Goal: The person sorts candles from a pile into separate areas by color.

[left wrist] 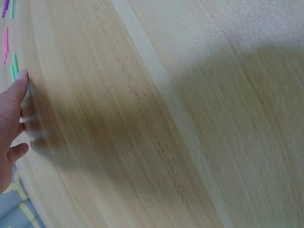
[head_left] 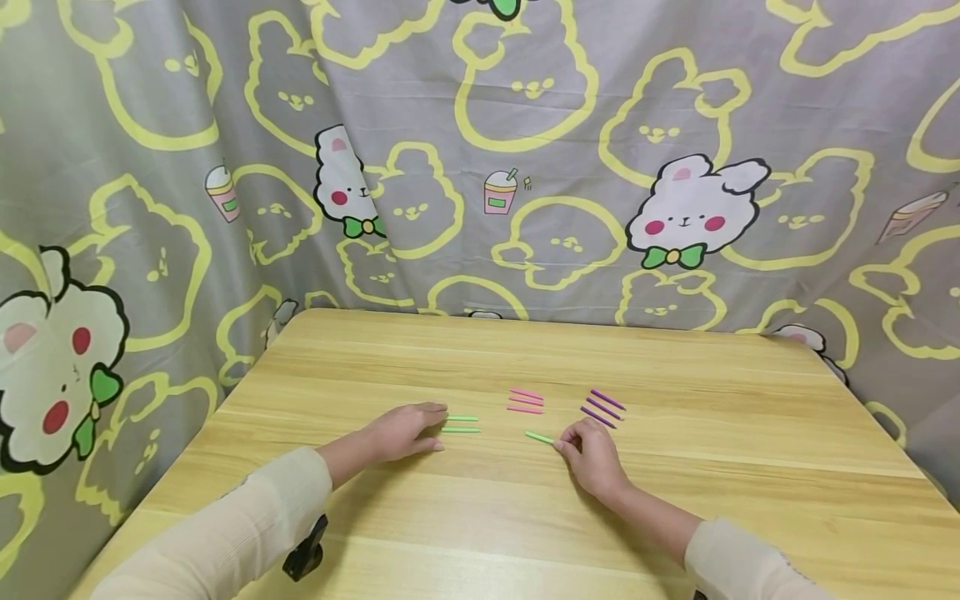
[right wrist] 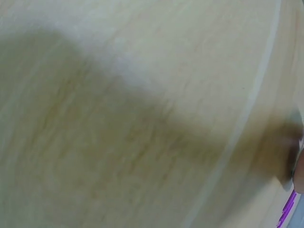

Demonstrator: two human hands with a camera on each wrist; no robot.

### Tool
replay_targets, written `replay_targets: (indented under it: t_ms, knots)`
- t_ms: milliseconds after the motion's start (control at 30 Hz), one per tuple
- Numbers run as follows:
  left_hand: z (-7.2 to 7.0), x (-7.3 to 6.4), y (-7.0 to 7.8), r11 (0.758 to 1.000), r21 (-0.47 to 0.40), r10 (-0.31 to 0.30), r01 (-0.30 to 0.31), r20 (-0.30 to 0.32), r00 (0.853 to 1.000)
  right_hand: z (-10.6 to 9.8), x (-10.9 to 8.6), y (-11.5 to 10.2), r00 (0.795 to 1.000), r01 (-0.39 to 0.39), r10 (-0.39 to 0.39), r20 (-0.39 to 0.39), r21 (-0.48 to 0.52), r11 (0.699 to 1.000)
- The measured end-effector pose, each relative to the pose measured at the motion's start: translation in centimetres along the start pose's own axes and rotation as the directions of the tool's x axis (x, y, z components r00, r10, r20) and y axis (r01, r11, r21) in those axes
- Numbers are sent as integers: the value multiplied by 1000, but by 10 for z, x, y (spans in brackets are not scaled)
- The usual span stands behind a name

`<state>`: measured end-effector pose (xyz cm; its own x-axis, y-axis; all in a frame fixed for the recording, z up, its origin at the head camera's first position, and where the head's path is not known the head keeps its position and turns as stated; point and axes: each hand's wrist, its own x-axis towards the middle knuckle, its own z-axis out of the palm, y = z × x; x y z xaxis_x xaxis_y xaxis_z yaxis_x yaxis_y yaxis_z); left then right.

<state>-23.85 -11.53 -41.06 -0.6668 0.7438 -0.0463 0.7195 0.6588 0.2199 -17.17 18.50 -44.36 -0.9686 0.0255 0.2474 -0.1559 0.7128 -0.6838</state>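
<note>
My right hand (head_left: pixel 595 460) pinches one end of a slim green crayon-like stick (head_left: pixel 538 437), which points left from the fingertips. My left hand (head_left: pixel 405 432) rests low at the table, its fingers at the left ends of two more green sticks (head_left: pixel 461 430) lying side by side; the thumb is apart from the fingers. In the left wrist view the left hand (left wrist: pixel 10 118) shows at the left edge, fingers loosely spread. Just a bit of the right hand (right wrist: pixel 298 175) appears in the right wrist view.
Three pink sticks (head_left: pixel 526 401) lie in a row at mid-table. Beyond the right hand are three slanted purple sticks (head_left: pixel 602 409) with pointed ends. The wooden table (head_left: pixel 480 517) ends at a patterned grey curtain (head_left: pixel 427 108) behind and at the sides.
</note>
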Motion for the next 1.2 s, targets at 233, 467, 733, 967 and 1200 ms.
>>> replay_targets:
  t_ms: [233, 467, 733, 967, 1200]
  knots:
    - [-1, 0, 1, 1000, -5, -2, 2, -2, 1000, -1, 2, -8, 1000, 16, -16, 1, 34, 999]
    - [-1, -1, 1, 1000, -12, -6, 6, 7, 1000, 3, 3, -15, 1000, 20, -20, 4, 59, 998]
    - [-1, -1, 2, 1000, -27, -14, 15, 19, 1000, 12, 3, -24, 999, 35, -37, 18, 105, 994]
    - [-1, -1, 2, 1000, -22, -14, 15, 11, 1000, 23, 3, -31, 996, 71, -76, 40, 122, 990]
    - [0, -1, 2, 1000, -19, -20, 20, 20, 1000, 33, 4, -38, 993, 110, -115, 31, 118, 987]
